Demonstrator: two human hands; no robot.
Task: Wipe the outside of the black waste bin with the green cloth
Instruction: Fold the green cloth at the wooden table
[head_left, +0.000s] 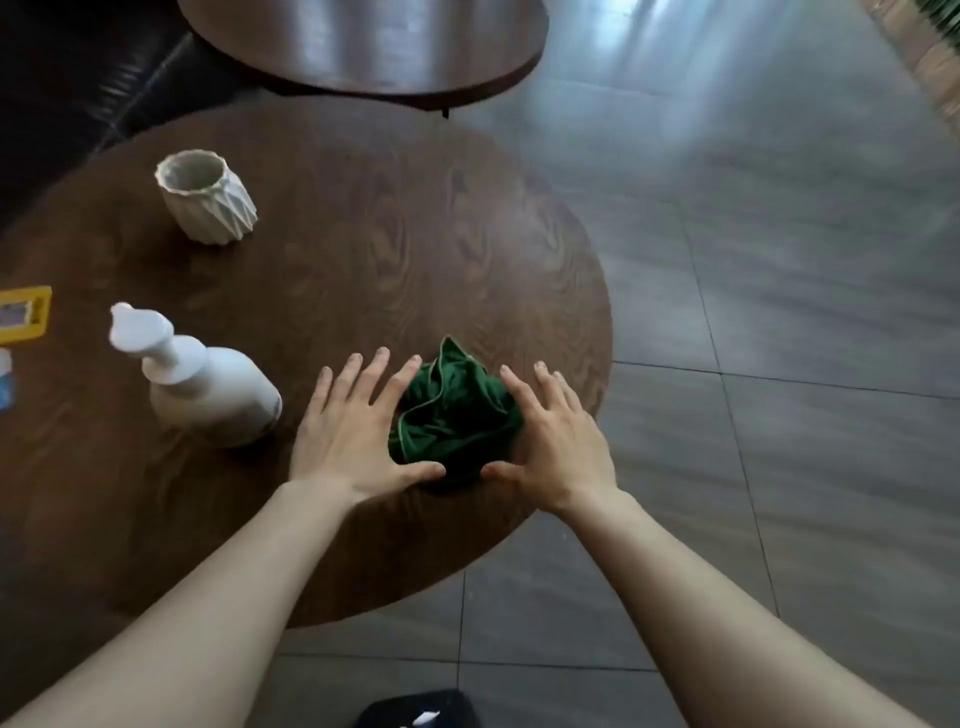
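Note:
A crumpled green cloth (454, 413) lies near the right front edge of a round dark wooden table (363, 234). My left hand (356, 428) rests flat on the table at the cloth's left side, fingers spread. At the cloth's right side my right hand (553, 436) is also spread, its thumb by the cloth's near edge. Both hands flank the cloth and touch its sides without gripping it. A black object, likely the waste bin (415, 709), shows partly at the bottom edge, on the floor.
A white pump bottle (208, 384) stands left of my left hand. A white ridged cup (208, 197) sits farther back. A yellow-framed item (23, 314) lies at the left edge. A second round table (363, 47) overlaps behind. Grey floor tiles (779, 312) lie to the right.

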